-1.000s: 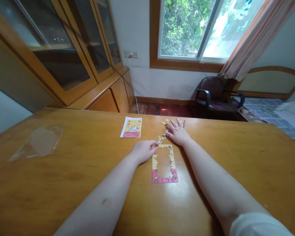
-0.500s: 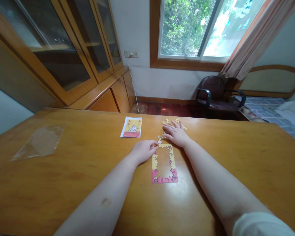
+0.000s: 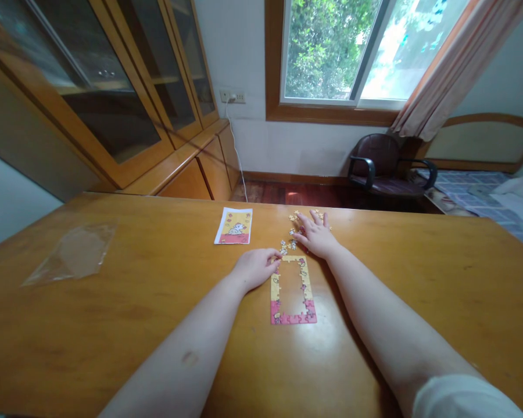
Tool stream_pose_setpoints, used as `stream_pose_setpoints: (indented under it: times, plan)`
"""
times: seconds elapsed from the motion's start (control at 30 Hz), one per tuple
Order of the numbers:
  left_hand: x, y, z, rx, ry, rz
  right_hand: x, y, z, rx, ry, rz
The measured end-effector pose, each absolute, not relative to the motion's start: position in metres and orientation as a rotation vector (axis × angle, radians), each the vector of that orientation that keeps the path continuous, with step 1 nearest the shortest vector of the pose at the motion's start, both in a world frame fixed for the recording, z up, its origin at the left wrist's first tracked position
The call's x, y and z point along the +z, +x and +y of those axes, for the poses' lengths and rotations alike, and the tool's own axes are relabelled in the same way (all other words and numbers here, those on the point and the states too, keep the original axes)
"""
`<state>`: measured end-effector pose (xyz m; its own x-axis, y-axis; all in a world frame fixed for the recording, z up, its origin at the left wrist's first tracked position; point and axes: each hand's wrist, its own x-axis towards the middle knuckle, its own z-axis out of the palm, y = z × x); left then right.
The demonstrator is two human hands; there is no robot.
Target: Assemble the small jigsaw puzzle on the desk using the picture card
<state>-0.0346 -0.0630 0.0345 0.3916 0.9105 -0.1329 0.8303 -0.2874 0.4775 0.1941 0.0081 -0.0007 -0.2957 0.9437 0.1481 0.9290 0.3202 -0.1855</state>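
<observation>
Head view from my end. I see the right hand [image 3: 318,235] palm down, fingers spread wide, over the loose puzzle pieces [image 3: 283,246] beyond the frame's far edge. I read it as released. The thumb side is turned toward the left hand; the fingers point away toward the table's far edge. Pieces show around and between its fingers; those under the palm are hidden from me. Whether the fingertips press on any piece, I can't tell.

Left hand [image 3: 256,270] is partly curled, thumb and index close together at the far-left corner of the puzzle frame [image 3: 294,319]. Fingertips look to be on or right at that corner. Can't tell from here if they pinch a piece or just rest there.

Puzzle frame lies flat on the table [image 3: 165,296], between the forearms: a joined border, yellow toward the far end, pink at the near end, table showing through the middle. Loose pieces run from just beside its far-left corner out to the right hand.

I have the picture card [image 3: 235,226] flat, beyond the left hand, white duck on yellow and pink. Clear plastic bag [image 3: 76,249] lies well off to the left.
</observation>
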Motion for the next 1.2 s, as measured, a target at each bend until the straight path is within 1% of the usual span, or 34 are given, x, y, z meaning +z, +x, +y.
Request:
stream_pose_setpoints:
  times: [0.2,0.5,0.73,0.9,1.03,1.2]
  plan:
    - [0.0350,-0.0357,-0.0633,0.232,2.172,1.480,0.0011,0.1914,0.0083,0.181,-1.721,-2.370]
    - [0.0321,-0.0364,-0.0619,0.234,2.172,1.488,-0.0003,0.1918,0.0116,0.220,-1.690,-2.399]
    - [0.0300,-0.0375,-0.0616,0.238,2.168,1.491,-0.0010,0.1920,0.0119,0.170,-1.732,-2.375]
    - [0.0319,-0.0372,-0.0623,0.239,2.155,1.501,-0.0009,0.1926,0.0118,0.193,-1.693,-2.442]
    - [0.0315,-0.0380,-0.0620,0.253,2.147,1.488,-0.0007,0.1913,0.0115,0.135,-1.710,-2.452]
    - [0.0314,-0.0388,-0.0626,0.260,2.143,1.488,0.0017,0.1900,0.0120,0.179,-1.705,-2.478]
